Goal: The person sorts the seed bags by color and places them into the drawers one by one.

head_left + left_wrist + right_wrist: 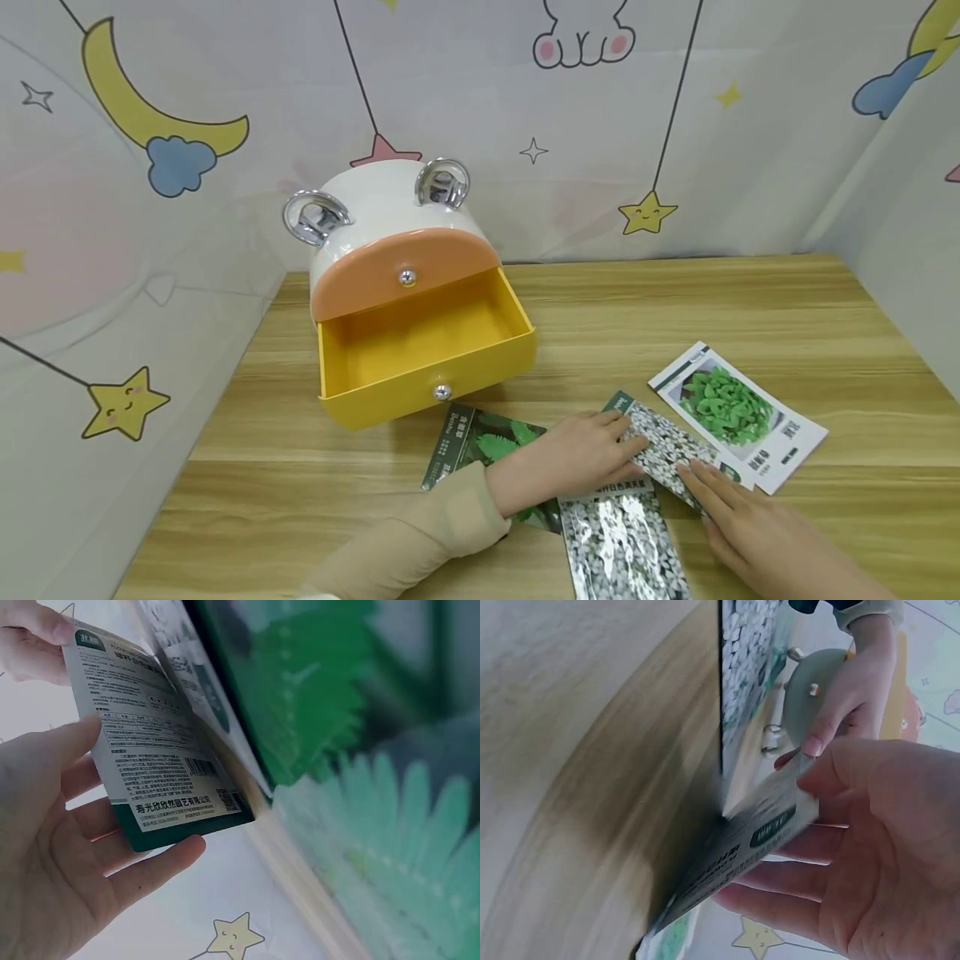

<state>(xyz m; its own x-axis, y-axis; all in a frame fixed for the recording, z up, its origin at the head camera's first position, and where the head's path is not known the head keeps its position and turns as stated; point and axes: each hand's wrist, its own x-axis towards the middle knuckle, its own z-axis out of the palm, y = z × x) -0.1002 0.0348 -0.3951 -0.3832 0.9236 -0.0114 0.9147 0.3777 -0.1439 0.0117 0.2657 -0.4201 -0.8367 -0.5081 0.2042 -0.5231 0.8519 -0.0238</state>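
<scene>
A seed packet with white flowers on its front is held between both hands over the table, tilted. My left hand grips its far left end, thumb on one face and fingers on the other. At the near right end, my right hand pinches the packet between thumb and fingers. In the left wrist view, the packet's printed back shows text and a barcode. Below the hands lies a second white-flower packet. Under my left forearm is a packet with green leaves, partly hidden.
A white seed packet with a leafy green picture lies to the right of the hands. At the back left stands an animal-shaped box with silver ears. Its orange upper drawer is closed; the yellow lower drawer is pulled out.
</scene>
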